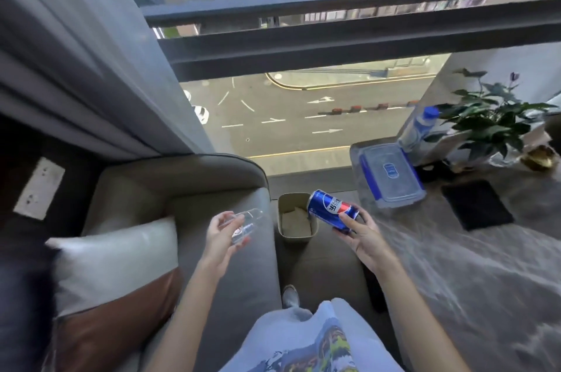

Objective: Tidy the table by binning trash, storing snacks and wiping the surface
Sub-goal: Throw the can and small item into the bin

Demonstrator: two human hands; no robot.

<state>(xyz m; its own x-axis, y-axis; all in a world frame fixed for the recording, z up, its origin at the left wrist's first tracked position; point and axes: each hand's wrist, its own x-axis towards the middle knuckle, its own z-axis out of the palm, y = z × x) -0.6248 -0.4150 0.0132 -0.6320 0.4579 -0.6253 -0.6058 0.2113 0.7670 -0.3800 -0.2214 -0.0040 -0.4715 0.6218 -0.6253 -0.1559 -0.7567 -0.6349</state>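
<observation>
My right hand (362,239) grips a blue cola can (331,210), tilted with its top toward the small beige bin (283,230), just right of the bin's rim. My left hand (220,230) holds a clear plastic bottle (246,224) lying sideways over the sofa seat, left of the bin. The bin stands on the floor between sofa and table and holds some pale paper. A clear storage box with a blue-clipped lid (391,174) sits on the marble table (455,265) at its far left corner.
A grey sofa (194,189) with a white and brown cushion (115,262) fills the left. On the table stand a water bottle (417,128), a potted plant (491,119) and a black mat (476,204). A large window lies ahead.
</observation>
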